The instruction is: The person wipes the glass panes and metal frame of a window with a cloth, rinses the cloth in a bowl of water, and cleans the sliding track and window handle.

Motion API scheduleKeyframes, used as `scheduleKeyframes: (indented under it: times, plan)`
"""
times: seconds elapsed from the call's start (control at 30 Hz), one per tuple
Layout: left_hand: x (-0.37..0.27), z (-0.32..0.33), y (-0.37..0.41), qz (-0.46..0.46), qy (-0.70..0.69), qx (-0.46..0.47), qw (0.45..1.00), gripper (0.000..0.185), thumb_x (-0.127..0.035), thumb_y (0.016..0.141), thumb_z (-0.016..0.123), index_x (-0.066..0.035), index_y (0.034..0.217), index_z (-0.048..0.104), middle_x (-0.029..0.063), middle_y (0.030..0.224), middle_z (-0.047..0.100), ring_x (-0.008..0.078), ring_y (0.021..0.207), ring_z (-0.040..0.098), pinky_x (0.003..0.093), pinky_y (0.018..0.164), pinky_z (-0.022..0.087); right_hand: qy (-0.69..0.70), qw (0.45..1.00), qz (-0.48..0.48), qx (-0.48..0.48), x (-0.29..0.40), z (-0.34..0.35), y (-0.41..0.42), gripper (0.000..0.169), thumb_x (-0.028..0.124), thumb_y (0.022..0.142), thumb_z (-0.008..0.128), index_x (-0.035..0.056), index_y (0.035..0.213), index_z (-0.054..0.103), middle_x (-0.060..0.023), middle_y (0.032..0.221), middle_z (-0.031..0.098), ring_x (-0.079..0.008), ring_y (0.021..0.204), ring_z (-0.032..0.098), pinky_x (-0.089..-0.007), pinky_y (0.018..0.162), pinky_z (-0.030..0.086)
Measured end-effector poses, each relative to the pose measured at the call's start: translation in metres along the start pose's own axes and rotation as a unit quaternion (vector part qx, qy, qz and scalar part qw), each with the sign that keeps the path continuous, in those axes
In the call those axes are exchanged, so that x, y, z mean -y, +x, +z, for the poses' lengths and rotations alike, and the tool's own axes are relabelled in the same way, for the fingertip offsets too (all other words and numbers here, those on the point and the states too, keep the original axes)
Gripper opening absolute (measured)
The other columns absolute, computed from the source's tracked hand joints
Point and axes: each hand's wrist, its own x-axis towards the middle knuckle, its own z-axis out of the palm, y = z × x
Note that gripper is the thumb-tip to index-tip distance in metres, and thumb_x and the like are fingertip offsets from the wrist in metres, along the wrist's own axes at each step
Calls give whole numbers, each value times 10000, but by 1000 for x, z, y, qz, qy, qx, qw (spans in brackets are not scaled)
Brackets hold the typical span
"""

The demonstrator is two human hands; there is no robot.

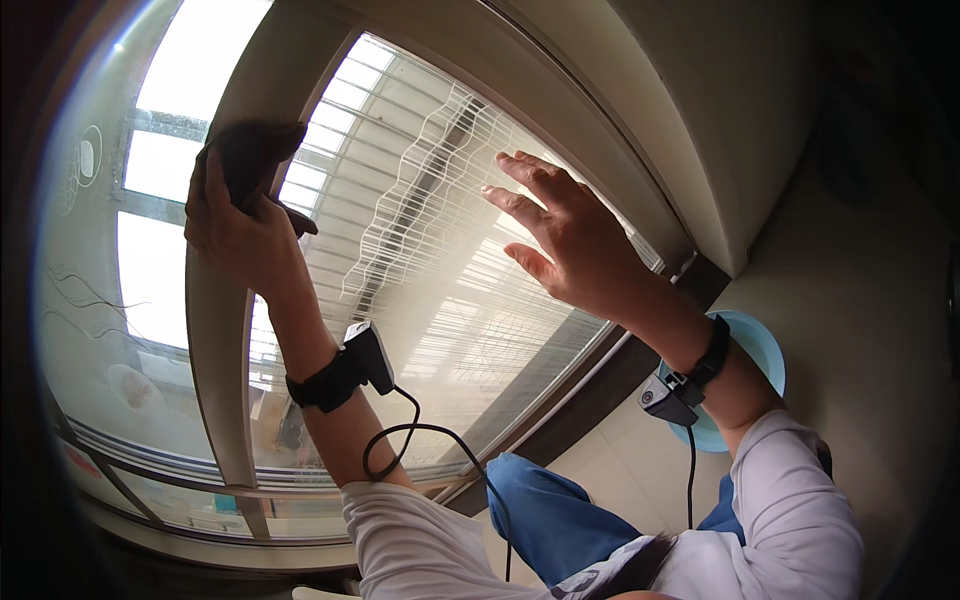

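Observation:
My left hand (244, 232) grips a dark cloth (251, 161) and presses it against the upright frame member (221, 315) between two glass panels. Part of the cloth sticks out past my fingers toward the right-hand panel. My right hand (562, 232) is empty, its fingers spread in front of the patterned glass panel (450, 330); whether it touches the glass I cannot tell. White wavy and straight lines run across this panel. Each wrist wears a black strap with a small camera, the left one (369, 356) and the right one (667, 399), both trailing black cables.
Behind my right forearm, a light blue basin (757, 349) stands on the tiled floor (622, 465). A dark sill (577, 405) borders the glass at floor level. Another glass panel (135, 390) lies left of the frame member. The left cable (442, 429) loops beside my forearm.

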Motion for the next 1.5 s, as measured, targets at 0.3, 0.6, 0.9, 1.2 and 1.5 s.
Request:
scheduleKeyframes:
  times: [0.3,0.6,0.9,1.2,1.5]
  plan:
    - [-78,35,102,114,-303,2,946,356,-249,972,450,-20,1065,707,103,940,746,245,821,719,342,768,564,37,999,28,-29,-20,-35,-5,497,194,823,755,13,1259,598,-168,1346,494,-283,1278,469,-413,1011,449]
    - [-131,77,68,175,-79,-40,980,523,-49,723,563,-205,1210,673,51,1162,685,263,1099,635,446,981,421,48,986,116,-107,-71,-55,-22,378,201,857,727,45,1180,609,-118,1176,617,-273,1054,622,-386,879,530]
    - [-217,65,-52,186,-125,52,973,485,-52,831,646,-200,1292,623,23,1297,619,248,1180,579,430,1000,448,44,982,120,-139,-99,-27,-38,331,259,843,736,27,1063,651,-129,1017,656,-249,947,671,-361,764,571]
    - [-232,24,-126,89,-259,182,944,537,-34,709,637,-241,1202,680,-60,1270,595,211,1113,504,360,962,406,-14,993,108,-48,-108,-16,-52,299,251,845,727,26,1033,667,-142,987,657,-267,933,668,-380,775,574]
    - [-105,37,-65,69,-146,27,986,437,-89,810,685,-103,1245,642,92,1218,662,259,1102,642,392,960,430,-45,996,82,6,-79,11,-51,360,260,851,717,43,1131,652,-111,1064,645,-257,1044,626,-381,854,553]
